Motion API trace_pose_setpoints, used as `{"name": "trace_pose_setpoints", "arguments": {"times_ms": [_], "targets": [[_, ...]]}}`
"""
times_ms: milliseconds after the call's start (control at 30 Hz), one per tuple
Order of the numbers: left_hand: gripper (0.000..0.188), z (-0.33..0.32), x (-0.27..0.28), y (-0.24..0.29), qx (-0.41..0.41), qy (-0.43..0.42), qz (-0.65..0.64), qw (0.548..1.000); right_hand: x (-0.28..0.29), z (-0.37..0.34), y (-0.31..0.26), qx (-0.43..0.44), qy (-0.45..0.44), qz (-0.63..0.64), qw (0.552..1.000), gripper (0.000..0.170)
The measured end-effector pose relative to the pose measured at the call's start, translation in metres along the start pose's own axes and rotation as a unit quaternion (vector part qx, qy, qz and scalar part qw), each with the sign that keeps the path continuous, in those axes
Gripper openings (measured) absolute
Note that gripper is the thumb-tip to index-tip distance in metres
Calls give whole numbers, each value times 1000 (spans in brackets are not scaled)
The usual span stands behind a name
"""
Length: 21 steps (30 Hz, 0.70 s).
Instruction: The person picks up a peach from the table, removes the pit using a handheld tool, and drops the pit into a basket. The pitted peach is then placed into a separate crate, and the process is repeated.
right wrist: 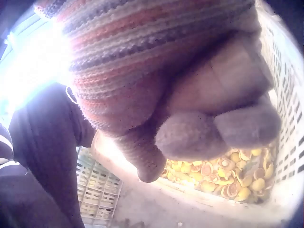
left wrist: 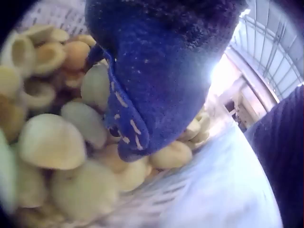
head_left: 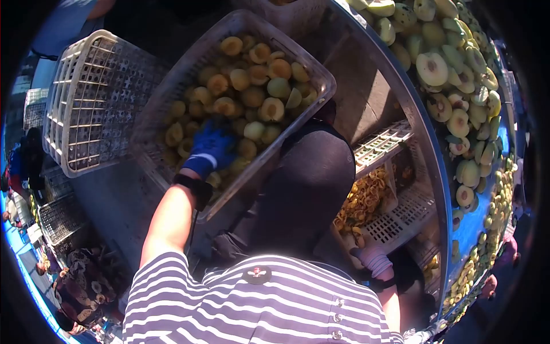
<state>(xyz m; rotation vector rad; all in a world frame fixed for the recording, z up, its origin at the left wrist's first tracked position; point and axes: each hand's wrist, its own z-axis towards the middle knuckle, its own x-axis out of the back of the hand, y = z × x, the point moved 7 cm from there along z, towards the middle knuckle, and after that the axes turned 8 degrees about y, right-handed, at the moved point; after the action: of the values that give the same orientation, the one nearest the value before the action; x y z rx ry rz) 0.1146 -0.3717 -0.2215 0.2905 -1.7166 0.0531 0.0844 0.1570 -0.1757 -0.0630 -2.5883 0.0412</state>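
The person's left hand [head_left: 212,149], in a blue glove, is down among halved fruits [head_left: 278,88] in a big pale crate [head_left: 325,81]. Its thumb side shows in the left wrist view, against the pile — but the fingers are hidden, so whether they are spread or closed round a piece cannot be told. The crate sits tilted beside a leg in dark trousers [head_left: 318,166].

The right hand [head_left: 375,261], in a striped knitted glove, is near a lower slatted crate [head_left: 404,221] of small orange-yellow pieces [head_left: 366,198]. Its fingers look bent, with a smooth tan shape [right wrist: 218,78] alongside (unclear what it is), so its hold cannot be told either.

Another crate [head_left: 71,103] stands on its side at the left — and at the right, more pale halves [head_left: 432,69] lie on a blue, metal-edged table [head_left: 487,209].
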Motion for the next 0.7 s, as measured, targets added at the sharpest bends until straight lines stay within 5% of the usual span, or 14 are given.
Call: {"name": "trace_pose_setpoints", "arguments": {"times_ms": [67,167,233,300,400,500,600,667,700], "targets": [[50,-10,22,-16,83,-147,-90,981,-8,5,9,5,-5,1,1000,57],[54,34,66,4,82,-41,-168,982,5,-4,-22,33,11,-36,999,56],[54,65,93,51,-10,106,-219,970,17,-10,-43,60,33,-54,996,56],[49,100,47,80,-48,217,-169,960,20,-20,-43,73,55,-51,994,55],[45,112,11,95,-41,107,-183,976,29,-39,-23,21,67,43,997,57],[41,61,-9,73,-96,5,-106,990,29,-42,16,130,172,12,976,60],[38,6,-28,3,41,-168,-221,960,27,-40,14,117,163,42,979,61],[41,-13,-28,-45,20,-73,-113,991,25,-38,7,127,175,9,976,58],[44,-10,-18,-67,81,-35,-83,993,25,-37,-4,132,180,-19,974,56]]}}
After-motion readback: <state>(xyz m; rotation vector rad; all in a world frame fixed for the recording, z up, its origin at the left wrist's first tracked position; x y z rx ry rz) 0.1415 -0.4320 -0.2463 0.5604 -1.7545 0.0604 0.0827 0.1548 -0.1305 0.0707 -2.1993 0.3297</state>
